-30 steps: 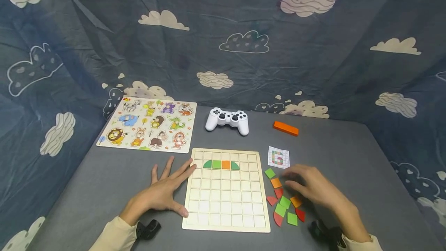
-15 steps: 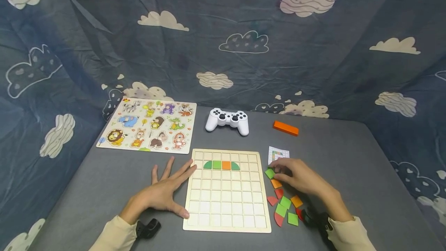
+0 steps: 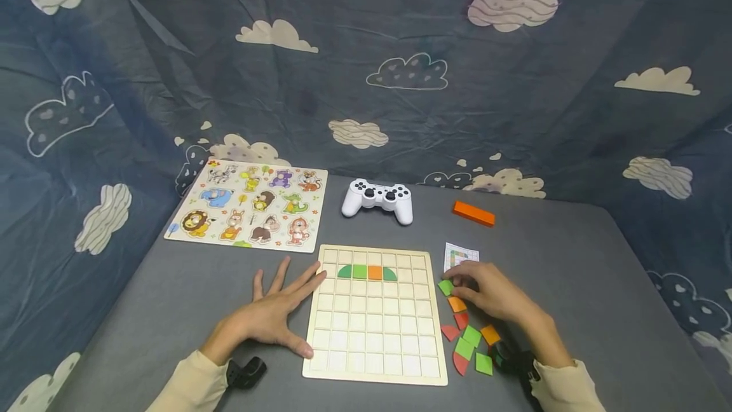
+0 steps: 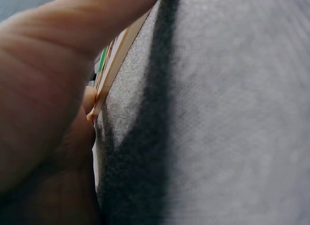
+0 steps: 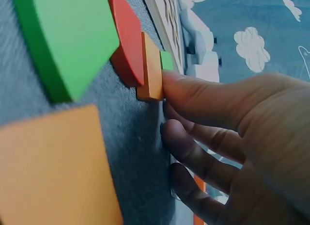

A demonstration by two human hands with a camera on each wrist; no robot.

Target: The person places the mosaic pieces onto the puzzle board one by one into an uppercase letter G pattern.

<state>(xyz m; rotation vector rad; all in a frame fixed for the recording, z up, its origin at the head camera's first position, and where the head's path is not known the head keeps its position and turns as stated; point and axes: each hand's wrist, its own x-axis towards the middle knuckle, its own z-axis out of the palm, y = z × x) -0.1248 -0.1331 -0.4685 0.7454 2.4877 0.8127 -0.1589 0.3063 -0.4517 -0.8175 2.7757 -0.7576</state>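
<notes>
While the left hand (image 3: 269, 318) splays against the board (image 3: 374, 322), four tiles (image 3: 374, 272) sit placed; the right hand (image 3: 493, 290) bends at a green tile (image 3: 445, 287), grip unclear; loose tiles (image 3: 483, 363) lie unplaced.

Cream sleeves (image 3: 185, 384), black wrist cameras (image 3: 247, 374)

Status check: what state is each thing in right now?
Board: flat, partly filled, four tiles in one row
Left hand: spread, at board's left edge
Right hand: fingers at a green tile, grip unclear
Loose tiles: lying right of board
Card: flat, partly covered by right hand
Controller: lying, buttons up
Block: lying flat
Puzzle: flat, pictures up
</notes>
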